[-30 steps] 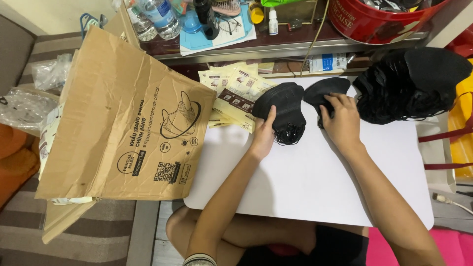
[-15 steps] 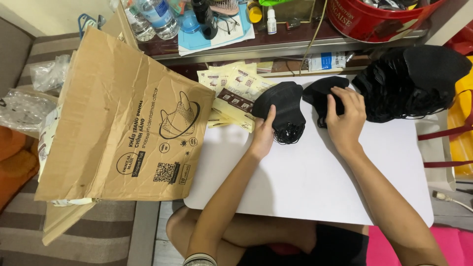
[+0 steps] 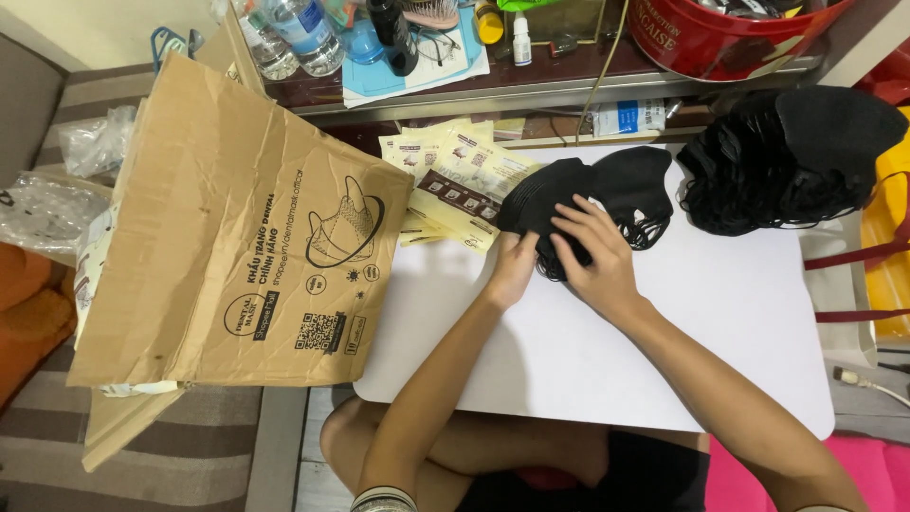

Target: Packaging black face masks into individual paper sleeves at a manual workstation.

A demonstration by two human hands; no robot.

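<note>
On the white board (image 3: 664,332) across my lap lie two small stacks of black face masks. My left hand (image 3: 513,267) rests at the near edge of the left stack (image 3: 545,194), fingers touching it. Spread fingers of my right hand (image 3: 592,254) press on the same stack's lower right part, over its ear loops. The second stack (image 3: 637,185) lies just right of it, partly overlapping. A big heap of black masks (image 3: 791,156) sits at the board's far right corner. Yellowish flat packets (image 3: 455,180) lie fanned at the far left of the board.
A large open cardboard box (image 3: 237,246) leans at my left. A low shelf (image 3: 493,90) beyond the board carries bottles, glasses and a red tin (image 3: 720,38). Clear plastic bags (image 3: 57,190) lie at the far left. A white cable (image 3: 867,384) runs at the right.
My right hand has moved left from the right stack of masks onto the left stack. My left hand stays at that stack's near edge.
</note>
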